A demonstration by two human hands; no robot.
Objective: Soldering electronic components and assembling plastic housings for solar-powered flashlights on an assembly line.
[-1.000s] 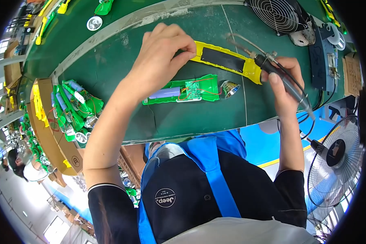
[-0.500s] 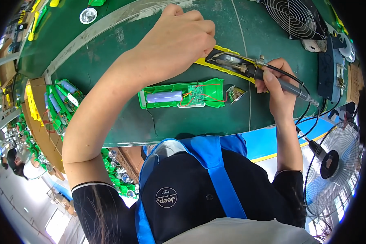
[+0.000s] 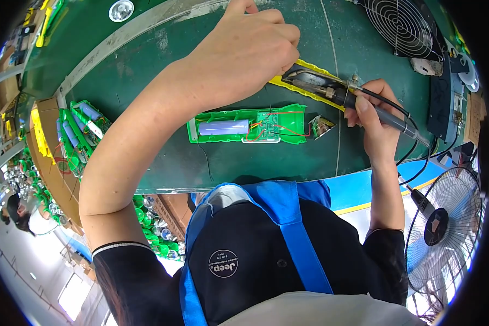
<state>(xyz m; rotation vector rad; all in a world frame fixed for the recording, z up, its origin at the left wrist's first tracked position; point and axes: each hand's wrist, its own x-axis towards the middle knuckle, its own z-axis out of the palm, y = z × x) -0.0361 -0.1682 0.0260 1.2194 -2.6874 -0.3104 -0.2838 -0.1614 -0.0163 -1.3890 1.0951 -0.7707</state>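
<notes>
My right hand (image 3: 376, 108) is closed around the grey handle of a soldering iron (image 3: 388, 115) that carries a thin metal feed tube. The iron's metal front end lies over a long yellow plastic casing (image 3: 326, 100) with a dark inside. At the casing's left end, my left hand (image 3: 255, 51) is curled with its fingertips turned away, so what they grip is hidden. Nearer me lies an open green casing (image 3: 293, 124) holding a lilac battery cell (image 3: 223, 127) and a small green circuit board (image 3: 267, 126). Red wires run from the board to a small silvery part (image 3: 321, 126).
Several green casings with cells (image 3: 76, 127) are heaped at the left beside a cardboard box (image 3: 51, 111). A round reflector (image 3: 121, 10) sits at the far left. A caged black fan (image 3: 399, 24) and a dark box unit (image 3: 444, 103) stand right; a larger fan (image 3: 434, 225) is below the table edge.
The whole view has shifted slightly, moving the table items a little to the right in the picture. Both hands keep nearly the same pose, and the iron remains over the yellow casing.
</notes>
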